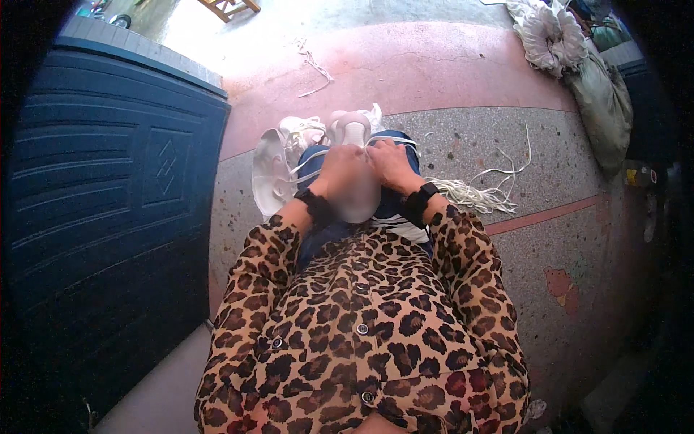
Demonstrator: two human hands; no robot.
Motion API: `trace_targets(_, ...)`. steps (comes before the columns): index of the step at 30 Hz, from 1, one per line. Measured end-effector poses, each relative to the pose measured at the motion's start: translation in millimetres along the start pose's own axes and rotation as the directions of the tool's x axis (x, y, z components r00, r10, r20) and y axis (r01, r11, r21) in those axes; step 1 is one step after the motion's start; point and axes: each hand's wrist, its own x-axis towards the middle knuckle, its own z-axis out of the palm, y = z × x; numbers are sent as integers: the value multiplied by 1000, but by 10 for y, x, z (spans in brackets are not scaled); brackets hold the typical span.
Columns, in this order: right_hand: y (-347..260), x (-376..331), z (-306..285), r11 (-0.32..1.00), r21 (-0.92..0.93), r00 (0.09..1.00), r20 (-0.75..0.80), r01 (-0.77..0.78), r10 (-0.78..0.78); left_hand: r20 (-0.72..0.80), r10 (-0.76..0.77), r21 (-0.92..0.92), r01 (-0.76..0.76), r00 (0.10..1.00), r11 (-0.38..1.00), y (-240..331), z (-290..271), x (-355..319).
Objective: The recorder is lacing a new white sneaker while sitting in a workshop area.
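Note:
A pale white shoe (354, 132) rests on my lap between my knees, toe pointing away from me; its near part is blurred. My left hand (340, 172) is closed at the shoe's left side, fingers pinched by the lacing. My right hand (392, 166) is closed on the other side, its fingertips gripping a white shoelace near the shoe's middle. One lace end (307, 163) trails left over my knee, and another stretch (394, 139) loops over the right knee. The fingertips meet close together, and what lies exactly between them is partly hidden.
More white shoes (269, 173) lie on the floor left of my knees. A heap of white laces (477, 195) spreads at right, and a few loose laces (316, 72) lie farther off. A blue door (116, 159) stands at left; pale sacks (596, 101) lean at far right.

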Motion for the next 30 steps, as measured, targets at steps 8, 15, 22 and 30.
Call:
trace_targets(8,219,3,26,977,209,999,10,44,-47,10,160,405,-151,987,902,108,158,-52)
trace_targets(15,-58,-201,-150,966,181,946,-298,184,-124,6,245,360,-231,970,904,282,-228,-355)
trace_targets(22,262,-852,-931,565,821,992,-120,79,35,183,-82,-495,164,980,853,-17,-875,-605)
trace_targets(30,1494,-2157,-3137,19,752,623,-560,659,546,341,-190,-496,348,921,796,-123,-946,-383)
